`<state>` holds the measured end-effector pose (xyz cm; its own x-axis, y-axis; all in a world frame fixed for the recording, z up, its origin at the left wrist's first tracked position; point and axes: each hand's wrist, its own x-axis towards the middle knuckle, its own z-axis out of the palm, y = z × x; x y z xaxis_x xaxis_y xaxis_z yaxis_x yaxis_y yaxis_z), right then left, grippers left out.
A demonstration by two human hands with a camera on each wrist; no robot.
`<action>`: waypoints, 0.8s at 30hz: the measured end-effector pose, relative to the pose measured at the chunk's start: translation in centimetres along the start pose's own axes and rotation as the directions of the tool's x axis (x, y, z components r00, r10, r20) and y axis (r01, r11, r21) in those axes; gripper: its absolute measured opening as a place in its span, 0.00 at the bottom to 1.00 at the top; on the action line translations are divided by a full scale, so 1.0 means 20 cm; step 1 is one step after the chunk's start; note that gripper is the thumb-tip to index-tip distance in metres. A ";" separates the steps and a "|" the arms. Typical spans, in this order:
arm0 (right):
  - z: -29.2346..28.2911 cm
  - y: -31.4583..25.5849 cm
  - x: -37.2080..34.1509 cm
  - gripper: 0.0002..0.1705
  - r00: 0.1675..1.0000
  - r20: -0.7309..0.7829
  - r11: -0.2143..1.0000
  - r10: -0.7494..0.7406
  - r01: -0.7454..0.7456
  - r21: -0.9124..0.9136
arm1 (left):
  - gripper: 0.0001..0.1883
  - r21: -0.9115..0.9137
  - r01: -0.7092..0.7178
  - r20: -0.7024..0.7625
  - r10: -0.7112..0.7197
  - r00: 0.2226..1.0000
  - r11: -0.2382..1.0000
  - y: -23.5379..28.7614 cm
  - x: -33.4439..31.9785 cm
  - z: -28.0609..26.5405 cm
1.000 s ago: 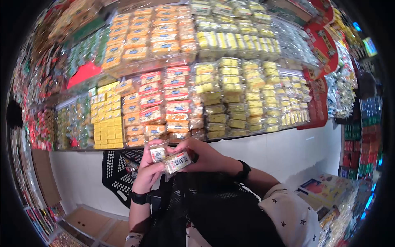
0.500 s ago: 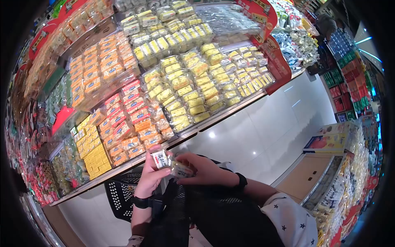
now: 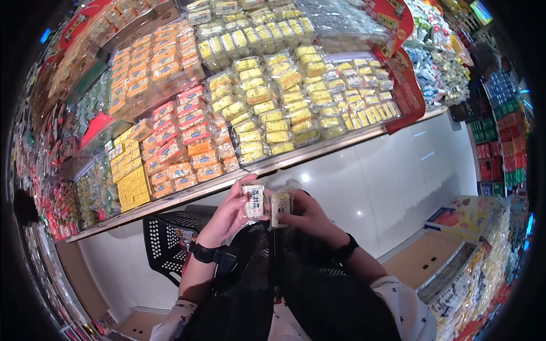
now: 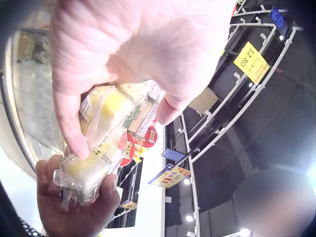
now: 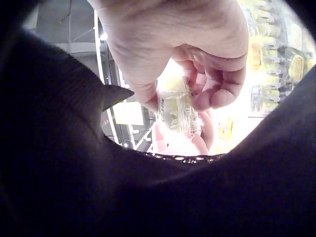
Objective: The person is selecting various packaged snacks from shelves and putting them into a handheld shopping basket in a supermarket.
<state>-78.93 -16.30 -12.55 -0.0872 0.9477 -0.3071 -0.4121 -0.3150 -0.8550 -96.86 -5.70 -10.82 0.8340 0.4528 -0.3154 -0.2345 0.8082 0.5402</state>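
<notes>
Two small snack packets in clear wrap are held side by side in front of the body in the head view. My left hand grips one packet by its edges, its white label with dark characters facing up. The other packet is pinched by my right hand, thumb across its front. The left wrist view shows yellowish contents inside the left packet, close above the right one. In the right wrist view, thumb and fingers close on the right packet, and dark cloth covers the lower part.
Ahead slopes a display shelf filled with rows of yellow packets, red-and-orange packets and yellow boxes. A black perforated basket is below at the left. Cardboard boxes stand at the right, on a pale tiled floor.
The head view has turned, so the shelf now runs diagonally. Both hands have moved rightward in view. The packets, overlapping earlier, are now upright side by side, the right one turned label-up.
</notes>
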 end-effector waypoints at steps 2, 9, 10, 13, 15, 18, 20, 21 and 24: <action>-0.09 -0.06 0.04 0.24 0.997 0.074 0.998 0.011 -0.006 -0.058 | 0.27 0.012 -0.015 -0.019 0.016 1.000 1.000 -0.01 0.04 0.02; -0.37 -0.18 0.10 0.26 0.974 0.215 0.996 0.072 -0.060 -0.063 | 0.35 0.297 -0.037 -0.169 0.091 0.981 0.954 -0.13 0.24 0.15; -0.42 -0.21 0.13 0.26 0.968 0.241 0.995 0.073 -0.055 -0.080 | 0.35 0.299 -0.065 -0.176 0.122 0.977 0.952 -0.15 0.28 0.16; -0.54 -0.26 0.16 0.30 0.931 0.333 0.982 0.150 -0.099 -0.163 | 0.31 0.313 -0.034 -0.206 0.103 0.973 0.949 -0.21 0.38 0.18; -0.60 -0.20 0.19 0.29 0.933 0.351 0.989 0.078 -0.027 -0.148 | 0.31 0.294 -0.034 -0.277 0.119 0.954 0.955 -0.26 0.40 0.19; -0.66 -0.19 0.22 0.28 0.925 0.376 0.990 0.049 0.004 -0.140 | 0.31 0.252 -0.086 -0.359 0.175 0.917 0.964 -0.34 0.39 0.23; -0.64 -0.21 0.23 0.25 0.940 0.338 0.988 0.047 0.005 -0.153 | 0.32 0.226 -0.120 -0.401 0.205 0.893 0.967 -0.39 0.37 0.23; -0.64 -0.21 0.25 0.28 0.930 0.361 0.983 0.069 -0.002 -0.183 | 0.31 0.176 -0.163 -0.424 0.224 0.878 0.971 -0.41 0.36 0.24; -0.61 -0.22 0.22 0.32 0.889 0.436 0.944 0.138 0.016 -0.330 | 0.31 0.071 -0.229 -0.467 0.236 0.852 0.971 -0.45 0.31 0.29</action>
<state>-66.41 -11.33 -15.38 -0.5303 0.8217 -0.2087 -0.0906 -0.2997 -0.9497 -86.67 -12.29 -13.16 0.4220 0.7523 -0.5060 -0.3832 0.6538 0.6524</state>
